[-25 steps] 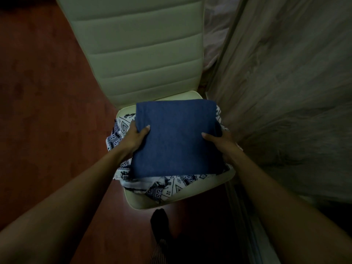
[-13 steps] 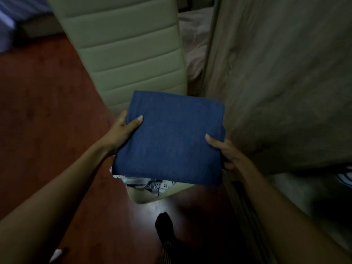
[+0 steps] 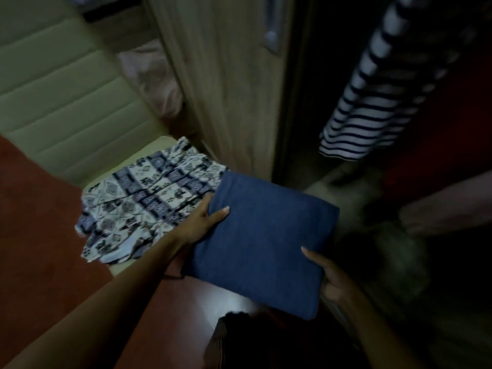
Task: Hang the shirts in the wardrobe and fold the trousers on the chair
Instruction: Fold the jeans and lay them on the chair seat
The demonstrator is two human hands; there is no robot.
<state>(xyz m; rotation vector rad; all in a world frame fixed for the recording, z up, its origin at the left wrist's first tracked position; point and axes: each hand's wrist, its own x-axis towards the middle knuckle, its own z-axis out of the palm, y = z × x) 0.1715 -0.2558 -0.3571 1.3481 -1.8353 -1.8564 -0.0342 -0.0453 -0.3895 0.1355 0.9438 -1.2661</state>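
Folded blue trousers (image 3: 263,241) form a flat square held in the air between the chair and the open wardrobe. My left hand (image 3: 202,222) grips their left edge, thumb on top. My right hand (image 3: 328,278) grips their near right edge from below. A patterned white and blue garment (image 3: 143,201) lies crumpled on the cream chair's seat (image 3: 157,145). Inside the dark wardrobe a striped black and white shirt (image 3: 372,102) hangs.
The wardrobe door (image 3: 229,83) stands open edge-on beside the chair, with a metal handle (image 3: 271,35). The chair's ribbed back (image 3: 61,102) rises at the left. Red-brown floor (image 3: 34,235) lies around. My dark-socked foot (image 3: 237,339) is below the trousers. A pale fabric (image 3: 447,206) shows inside the wardrobe.
Both hands have lifted the folded trousers off the chair and carried them right toward the wardrobe opening. The patterned garment is now uncovered. The view has swung right.
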